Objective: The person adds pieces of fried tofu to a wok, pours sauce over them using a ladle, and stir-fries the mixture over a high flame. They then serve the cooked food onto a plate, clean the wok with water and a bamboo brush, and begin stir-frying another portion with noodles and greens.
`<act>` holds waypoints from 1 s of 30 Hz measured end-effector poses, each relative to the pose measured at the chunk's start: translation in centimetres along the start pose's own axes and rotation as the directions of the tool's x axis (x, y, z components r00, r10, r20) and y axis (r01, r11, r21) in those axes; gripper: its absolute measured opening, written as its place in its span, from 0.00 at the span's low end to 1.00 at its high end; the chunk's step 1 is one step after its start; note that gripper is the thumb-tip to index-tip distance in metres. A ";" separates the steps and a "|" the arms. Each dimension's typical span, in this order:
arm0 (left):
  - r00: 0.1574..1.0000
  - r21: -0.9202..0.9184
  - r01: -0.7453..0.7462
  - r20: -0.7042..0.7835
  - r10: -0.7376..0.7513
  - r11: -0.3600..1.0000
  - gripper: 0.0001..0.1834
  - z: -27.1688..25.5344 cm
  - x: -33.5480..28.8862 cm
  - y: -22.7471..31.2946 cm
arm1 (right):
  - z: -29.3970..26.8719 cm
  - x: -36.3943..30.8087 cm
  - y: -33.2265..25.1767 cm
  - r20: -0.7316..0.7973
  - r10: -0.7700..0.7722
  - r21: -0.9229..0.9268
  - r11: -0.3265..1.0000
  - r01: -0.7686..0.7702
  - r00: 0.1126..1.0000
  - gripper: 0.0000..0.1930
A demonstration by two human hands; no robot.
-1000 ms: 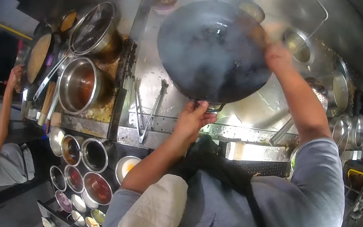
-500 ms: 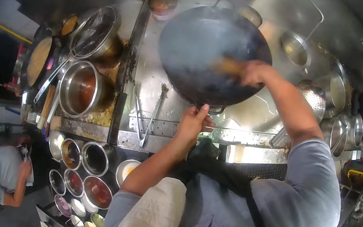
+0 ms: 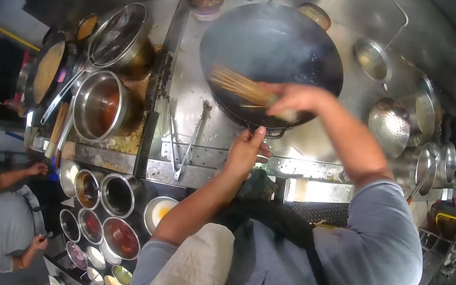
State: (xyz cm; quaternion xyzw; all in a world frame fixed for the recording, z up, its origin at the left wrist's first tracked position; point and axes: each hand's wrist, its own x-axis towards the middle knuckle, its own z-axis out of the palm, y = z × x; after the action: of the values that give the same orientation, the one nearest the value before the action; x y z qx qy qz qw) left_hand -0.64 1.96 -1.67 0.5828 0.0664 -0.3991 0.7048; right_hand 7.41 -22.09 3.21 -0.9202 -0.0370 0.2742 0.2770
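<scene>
A large dark wok (image 3: 241,35) stands on the steel stove, with thin steam or smoke over its bowl. My right hand (image 3: 293,101) is closed round the bound end of a bamboo wok brush (image 3: 241,85), its bristles spread toward the left over the near part of the wok. At the near rim, my left hand (image 3: 248,149) grips the wok's handle (image 3: 273,137), thumb on top; its fingers are partly hidden. A pair of metal tongs (image 3: 183,150) lies just left of that hand.
Pots (image 3: 101,105) and a strainer stand at the left; sauce bowls (image 3: 121,238) crowd the lower left. To the right are a perforated ladle (image 3: 389,123) and more pots. A thin tap (image 3: 406,21) overhangs a small strainer. Another person (image 3: 4,219) works at far left.
My right hand has brought the brush from the wok's right middle down and left toward the near rim. The left hand stays at the handle. The other person has turned, arms apart.
</scene>
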 end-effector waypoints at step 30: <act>0.701 0.081 -0.372 -0.628 0.337 0.925 0.22 3.1 -39.5 -25.8 | 24.4 -11.0 -4.8 0.438 -0.372 -0.149 0.868 0.474 0.818 0.35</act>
State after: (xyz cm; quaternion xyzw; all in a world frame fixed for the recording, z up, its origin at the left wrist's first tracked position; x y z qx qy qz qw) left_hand -44.88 18.32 1.54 0.6657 0.1959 -0.0352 0.7192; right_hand -14.32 -8.52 -5.87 -0.8411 -0.3314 0.3781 0.1994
